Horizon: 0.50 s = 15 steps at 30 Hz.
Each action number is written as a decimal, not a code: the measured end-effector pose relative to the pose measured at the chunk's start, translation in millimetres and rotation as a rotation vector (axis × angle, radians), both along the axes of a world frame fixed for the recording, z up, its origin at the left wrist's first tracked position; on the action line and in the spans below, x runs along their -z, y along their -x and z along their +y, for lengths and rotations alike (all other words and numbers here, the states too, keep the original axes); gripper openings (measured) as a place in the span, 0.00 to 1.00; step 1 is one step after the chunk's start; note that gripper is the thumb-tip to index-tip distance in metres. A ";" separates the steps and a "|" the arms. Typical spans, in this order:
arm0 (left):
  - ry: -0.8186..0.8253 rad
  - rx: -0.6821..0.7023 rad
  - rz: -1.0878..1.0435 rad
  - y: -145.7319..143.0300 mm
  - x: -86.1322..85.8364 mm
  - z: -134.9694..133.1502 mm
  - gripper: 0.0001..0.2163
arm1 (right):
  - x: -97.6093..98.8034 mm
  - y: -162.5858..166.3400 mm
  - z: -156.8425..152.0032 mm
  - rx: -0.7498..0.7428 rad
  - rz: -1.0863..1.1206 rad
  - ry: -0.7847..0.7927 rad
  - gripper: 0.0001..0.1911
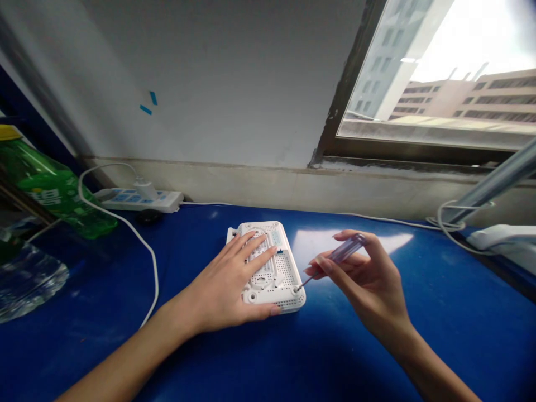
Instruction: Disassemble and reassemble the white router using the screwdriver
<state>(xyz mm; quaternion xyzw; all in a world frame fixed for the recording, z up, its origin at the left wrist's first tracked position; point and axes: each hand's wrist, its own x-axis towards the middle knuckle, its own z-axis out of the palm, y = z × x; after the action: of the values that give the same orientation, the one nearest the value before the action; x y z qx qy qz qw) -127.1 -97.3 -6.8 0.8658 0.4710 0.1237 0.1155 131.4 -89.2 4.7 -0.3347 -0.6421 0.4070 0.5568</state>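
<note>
hard daylight pours in through the window [435, 72] at upper right, blowing the sky out to white. the glossy blue tabletop [419, 335] throws a wide pale glare beside the right hand [360, 279], while soft shadows pool under it and the left hand [221, 285]. the grey wall [209, 84] sits dimmer, and the wide lens bends the edges, smearing the green plastic bottle [50, 184] at far left.

Screwdriver tip [298, 288] too small to see (type unkn.), prob. in router [285, 297] hole.
</note>
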 end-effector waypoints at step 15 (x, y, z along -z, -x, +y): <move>0.000 -0.006 0.007 0.6 3.1 0.4 0.46 | 3.7 3.4 -3.2 0.027 -0.009 -0.088 0.17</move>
<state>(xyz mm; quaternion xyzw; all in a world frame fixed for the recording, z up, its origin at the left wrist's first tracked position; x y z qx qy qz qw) -127.7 -96.9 -10.0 0.8649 0.4739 0.1209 0.1133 128.0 -92.4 1.0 -0.3200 -0.6574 0.3694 0.5736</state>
